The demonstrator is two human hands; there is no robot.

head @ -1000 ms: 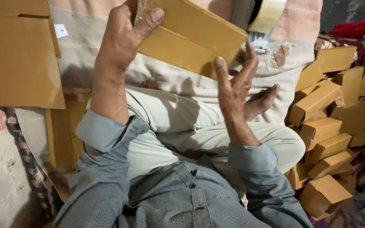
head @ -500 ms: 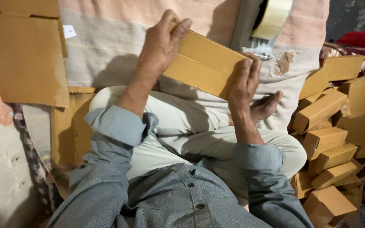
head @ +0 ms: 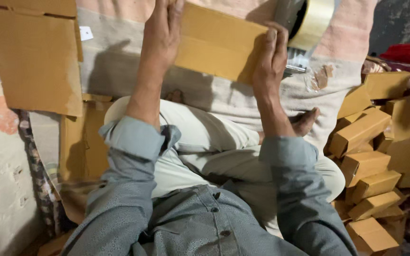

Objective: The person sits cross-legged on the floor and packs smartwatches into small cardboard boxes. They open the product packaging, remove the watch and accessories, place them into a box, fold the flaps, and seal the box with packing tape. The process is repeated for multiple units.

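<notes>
We sit cross-legged on the floor w/ a flat brown cardboard box (head: 217,42) held up in front of us, over our lap. Left hand (head: 162,26) grips its left end, fingers wrapped over the top edge; right hand (head: 270,57) clasps the right end, palm flat on the side. Holding both ends likely keeps it square & steady. Tape dispenser (head: 309,21) sits just behind the box, by the right hand, prob. for quick reach. Pile of similar boxes (head: 371,151) stacked on our right, near the knee. Flat cardboard sheets (head: 34,57) lean at left.
</notes>
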